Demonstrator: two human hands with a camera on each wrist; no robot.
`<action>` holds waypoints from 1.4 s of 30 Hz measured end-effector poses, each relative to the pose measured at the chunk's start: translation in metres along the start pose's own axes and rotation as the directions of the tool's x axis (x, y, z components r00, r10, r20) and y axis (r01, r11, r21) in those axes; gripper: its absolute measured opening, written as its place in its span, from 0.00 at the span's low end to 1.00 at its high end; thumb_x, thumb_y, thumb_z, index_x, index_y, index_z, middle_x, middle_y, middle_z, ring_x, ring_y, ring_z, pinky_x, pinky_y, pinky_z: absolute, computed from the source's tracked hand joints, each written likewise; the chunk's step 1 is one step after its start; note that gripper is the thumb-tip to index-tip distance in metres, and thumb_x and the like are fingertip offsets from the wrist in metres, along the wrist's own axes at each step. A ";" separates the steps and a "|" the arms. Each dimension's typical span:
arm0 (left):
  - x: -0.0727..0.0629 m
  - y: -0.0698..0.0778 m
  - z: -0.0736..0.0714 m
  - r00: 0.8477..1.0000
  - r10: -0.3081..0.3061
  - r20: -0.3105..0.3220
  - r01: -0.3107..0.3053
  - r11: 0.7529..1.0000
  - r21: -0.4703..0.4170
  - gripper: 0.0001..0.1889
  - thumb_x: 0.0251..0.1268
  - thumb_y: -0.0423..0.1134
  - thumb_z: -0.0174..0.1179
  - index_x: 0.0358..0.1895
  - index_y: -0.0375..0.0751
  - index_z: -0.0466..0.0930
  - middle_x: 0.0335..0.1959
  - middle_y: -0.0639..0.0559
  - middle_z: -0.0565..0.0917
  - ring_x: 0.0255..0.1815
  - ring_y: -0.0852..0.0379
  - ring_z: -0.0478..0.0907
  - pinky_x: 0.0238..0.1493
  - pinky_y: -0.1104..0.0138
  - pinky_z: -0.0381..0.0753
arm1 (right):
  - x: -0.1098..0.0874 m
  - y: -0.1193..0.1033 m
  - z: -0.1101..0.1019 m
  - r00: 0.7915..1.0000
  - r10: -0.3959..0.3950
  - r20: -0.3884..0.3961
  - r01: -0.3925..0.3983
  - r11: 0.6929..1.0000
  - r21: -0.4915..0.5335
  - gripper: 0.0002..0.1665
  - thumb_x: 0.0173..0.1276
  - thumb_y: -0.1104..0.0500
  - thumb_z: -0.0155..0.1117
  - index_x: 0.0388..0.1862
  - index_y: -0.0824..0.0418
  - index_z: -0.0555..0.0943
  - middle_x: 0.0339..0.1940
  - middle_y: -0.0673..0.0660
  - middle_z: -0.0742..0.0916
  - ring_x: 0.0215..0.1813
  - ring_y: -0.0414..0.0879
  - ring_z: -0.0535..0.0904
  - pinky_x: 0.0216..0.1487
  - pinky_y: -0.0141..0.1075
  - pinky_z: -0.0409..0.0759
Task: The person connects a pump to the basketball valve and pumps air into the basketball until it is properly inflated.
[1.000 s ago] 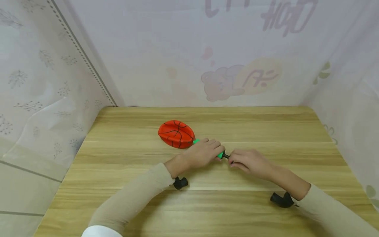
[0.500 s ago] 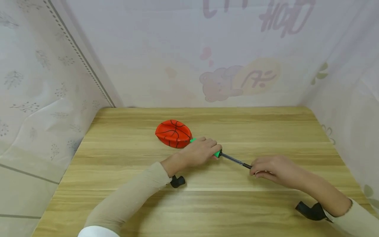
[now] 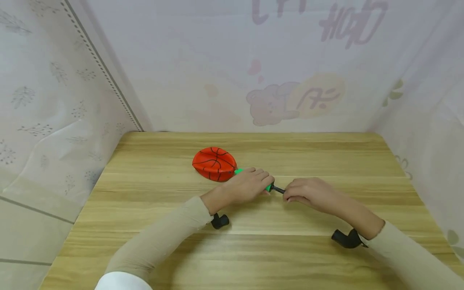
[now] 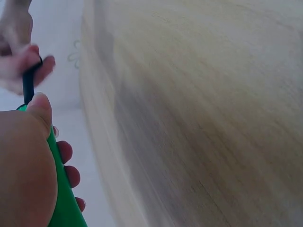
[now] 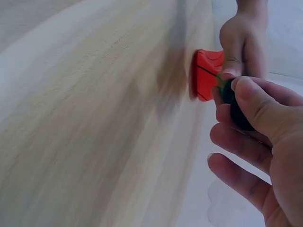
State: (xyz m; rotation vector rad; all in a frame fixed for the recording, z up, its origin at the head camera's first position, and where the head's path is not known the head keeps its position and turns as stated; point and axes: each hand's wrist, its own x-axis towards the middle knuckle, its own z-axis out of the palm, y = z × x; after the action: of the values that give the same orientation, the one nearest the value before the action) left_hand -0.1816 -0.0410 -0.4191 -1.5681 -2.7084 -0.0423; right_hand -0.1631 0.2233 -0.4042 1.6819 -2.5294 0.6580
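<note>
Green tubular pump barrel (image 4: pixel 66 210) gripped in left hand (image 3: pixel 243 188), dark rounded handle (image 5: pixel 240 113) pinched by right hand (image 3: pixel 312 195) — dented red black-lined ball (image 3: pixel 214 164) lies just beside barrel.

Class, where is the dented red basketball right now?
In the head view, the dented red basketball lies left of centre on the wooden table, beyond the left hand, with the green pump at its right edge.

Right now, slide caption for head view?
Left grip on green pump, right grip on its dark rod, beside dented red ball.
</note>
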 end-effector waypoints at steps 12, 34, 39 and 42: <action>-0.003 -0.004 -0.001 1.000 -0.015 -0.001 0.015 1.000 -0.014 0.16 0.80 0.54 0.50 0.55 0.46 0.72 0.51 0.57 0.78 0.53 0.58 0.74 0.55 0.66 0.71 | 0.007 0.002 0.008 0.998 -0.025 -0.054 0.025 1.000 0.004 0.03 0.71 0.60 0.67 0.40 0.53 0.86 0.41 0.44 0.87 0.42 0.38 0.83 0.42 0.31 0.82; -0.002 -0.005 0.001 1.000 -0.002 -0.021 0.002 1.000 -0.001 0.17 0.80 0.53 0.49 0.57 0.44 0.72 0.51 0.56 0.78 0.54 0.59 0.74 0.58 0.66 0.72 | -0.033 -0.007 -0.015 0.999 -0.017 -0.035 0.014 0.996 -0.091 0.09 0.63 0.63 0.73 0.41 0.51 0.86 0.42 0.42 0.87 0.41 0.35 0.80 0.39 0.23 0.78; -0.001 -0.004 0.001 1.000 -0.003 -0.031 0.004 1.000 0.017 0.17 0.80 0.53 0.50 0.55 0.44 0.71 0.49 0.56 0.78 0.51 0.59 0.74 0.56 0.65 0.72 | -0.009 0.000 -0.006 0.999 -0.039 -0.011 0.037 0.993 -0.111 0.11 0.60 0.65 0.75 0.40 0.53 0.86 0.41 0.43 0.87 0.41 0.36 0.81 0.38 0.26 0.80; -0.001 -0.004 0.001 0.999 -0.008 -0.037 0.008 1.000 0.016 0.16 0.80 0.53 0.50 0.54 0.45 0.72 0.47 0.56 0.77 0.50 0.59 0.74 0.54 0.66 0.72 | 0.005 0.004 0.000 0.999 -0.044 -0.008 0.043 0.995 -0.093 0.09 0.63 0.64 0.73 0.41 0.54 0.86 0.41 0.43 0.87 0.42 0.37 0.81 0.40 0.28 0.81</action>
State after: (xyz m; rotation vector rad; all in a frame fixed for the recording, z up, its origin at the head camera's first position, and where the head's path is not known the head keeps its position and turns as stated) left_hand -0.1843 -0.0439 -0.4202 -1.5365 -2.6807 -0.0486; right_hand -0.1686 0.2198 -0.4043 1.6930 -2.4682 0.5357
